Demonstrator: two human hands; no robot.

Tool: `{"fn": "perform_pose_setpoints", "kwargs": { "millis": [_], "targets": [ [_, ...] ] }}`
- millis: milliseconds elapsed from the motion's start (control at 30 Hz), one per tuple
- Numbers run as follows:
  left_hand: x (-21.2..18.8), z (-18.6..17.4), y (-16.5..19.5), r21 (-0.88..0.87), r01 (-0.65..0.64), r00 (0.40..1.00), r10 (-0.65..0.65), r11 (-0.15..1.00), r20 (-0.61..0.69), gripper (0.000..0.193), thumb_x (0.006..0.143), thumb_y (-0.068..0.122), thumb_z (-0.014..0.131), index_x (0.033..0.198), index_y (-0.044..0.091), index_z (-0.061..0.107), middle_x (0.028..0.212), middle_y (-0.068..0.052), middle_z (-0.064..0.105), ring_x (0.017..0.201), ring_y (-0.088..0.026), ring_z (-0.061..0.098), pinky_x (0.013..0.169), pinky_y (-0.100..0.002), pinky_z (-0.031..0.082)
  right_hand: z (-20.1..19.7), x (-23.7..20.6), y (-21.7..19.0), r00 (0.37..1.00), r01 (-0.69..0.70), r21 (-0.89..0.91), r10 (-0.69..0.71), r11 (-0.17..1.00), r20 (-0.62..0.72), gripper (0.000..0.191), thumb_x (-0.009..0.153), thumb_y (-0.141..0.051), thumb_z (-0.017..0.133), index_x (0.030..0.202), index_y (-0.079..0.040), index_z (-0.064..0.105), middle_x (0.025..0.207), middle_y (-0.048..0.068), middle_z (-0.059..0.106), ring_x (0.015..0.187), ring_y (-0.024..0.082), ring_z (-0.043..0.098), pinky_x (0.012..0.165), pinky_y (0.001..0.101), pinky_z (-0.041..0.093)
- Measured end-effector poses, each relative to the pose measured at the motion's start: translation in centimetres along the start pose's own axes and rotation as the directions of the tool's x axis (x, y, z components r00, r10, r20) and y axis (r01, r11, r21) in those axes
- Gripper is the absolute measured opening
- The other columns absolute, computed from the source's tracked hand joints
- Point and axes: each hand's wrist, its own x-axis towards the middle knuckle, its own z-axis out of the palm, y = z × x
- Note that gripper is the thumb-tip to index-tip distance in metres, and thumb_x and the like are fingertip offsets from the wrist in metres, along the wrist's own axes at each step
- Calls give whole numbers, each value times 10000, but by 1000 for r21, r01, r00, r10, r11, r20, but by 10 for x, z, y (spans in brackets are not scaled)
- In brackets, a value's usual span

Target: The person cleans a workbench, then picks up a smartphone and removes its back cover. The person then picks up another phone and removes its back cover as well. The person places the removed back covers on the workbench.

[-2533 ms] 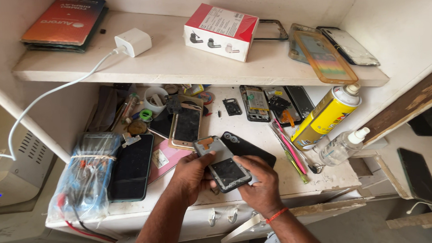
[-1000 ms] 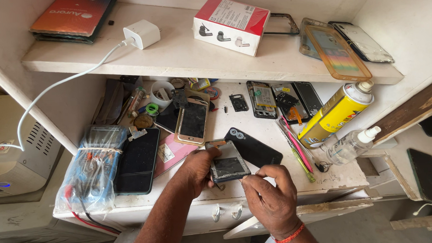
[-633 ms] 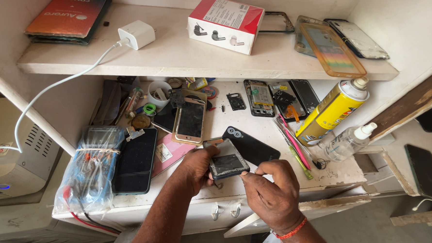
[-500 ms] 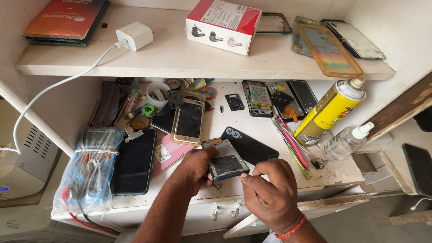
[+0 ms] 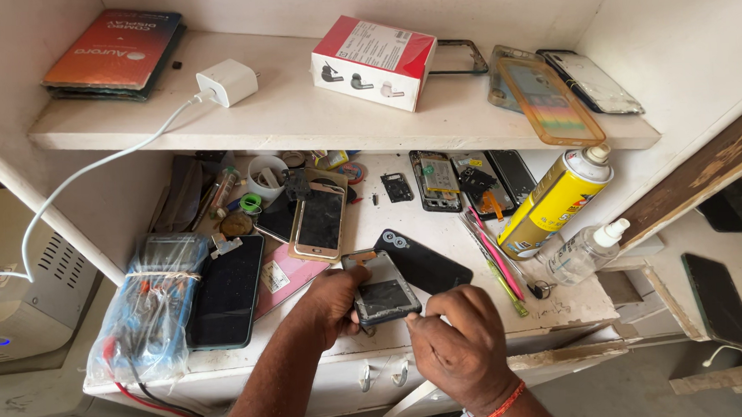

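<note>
An opened phone body (image 5: 383,288), dark inside with a grey frame, sits at the front of the white workbench (image 5: 559,304). My left hand (image 5: 333,298) grips its left side. My right hand (image 5: 456,346) is closed just below its lower right corner, fingertips pinched at the edge; whether something small is between them I cannot tell. A black phone back cover (image 5: 423,260) lies right behind the opened phone. A gold-rimmed phone (image 5: 320,221) lies face up farther back.
A yellow spray can (image 5: 557,202) and a clear bottle (image 5: 585,252) stand at the right. A black tablet (image 5: 226,290) and a bagged tool kit (image 5: 146,306) lie at the left. The upper shelf (image 5: 284,120) holds a red-white box (image 5: 373,61), a charger (image 5: 226,81) and phone cases.
My right hand drew back from the phone's side toward me, then returned to its lower right corner. My left hand has kept its grip on the phone throughout.
</note>
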Motion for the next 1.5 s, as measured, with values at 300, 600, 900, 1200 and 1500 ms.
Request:
{"fn": "perform_pose_setpoints", "kwargs": {
  "millis": [300, 600, 900, 1200, 1500],
  "targets": [
    [8, -12, -6, -118, -74, 991, 85, 990, 98, 337, 963, 292, 632, 1128, -1, 643, 663, -86, 682, 406, -141, 534, 331, -277, 388, 24, -9, 29, 781, -549, 737, 556, 395, 284, 333, 865, -147, 678, 1163, -12, 614, 1057, 63, 636, 886, 154, 629, 757, 288, 575],
    [0, -11, 2, 158, -208, 973, 188, 965, 137, 507, 963, 440, 615, 1181, -15, 660, 675, -35, 632, 482, -107, 544, 429, -271, 436, 97, 3, 78, 173, -840, 376, 462, -392, 870, 327, 898, -117, 655, 1187, 34, 680, 944, 152, 755, 766, 217, 749, 702, 374, 633],
    [-12, -20, 3, -201, -188, 980, 168, 961, -110, 489, 908, 512, 628, 1077, 54, 604, 716, -54, 648, 556, -151, 576, 500, -313, 496, 130, -1, 106, 146, -741, 529, 670, -414, 728, 234, 910, -90, 658, 1131, -19, 690, 941, 64, 705, 786, 184, 716, 698, 361, 614],
    [-94, -64, -32, 938, -311, 368, 929, 154, -30, 530, 677, 293, 839, 1159, 160, 666, 1216, -146, 609, 1161, -360, 544, 955, -522, 413, 121, -14, 103, 102, -812, 475, 720, -338, 687, 232, 905, -106, 693, 1133, -77, 723, 932, 8, 716, 810, 97, 671, 678, 277, 544],
    [-128, -129, -13, 998, -63, 577, 816, 18, 22, 896, 679, 388, 821, 1456, 56, 524, 1276, -155, 605, 1126, -387, 570, 949, -515, 476, 120, -22, 100, 201, -764, 555, 695, -331, 691, 273, 896, -79, 683, 1165, -41, 706, 973, 36, 743, 855, 123, 713, 758, 275, 592]
  ]
}}
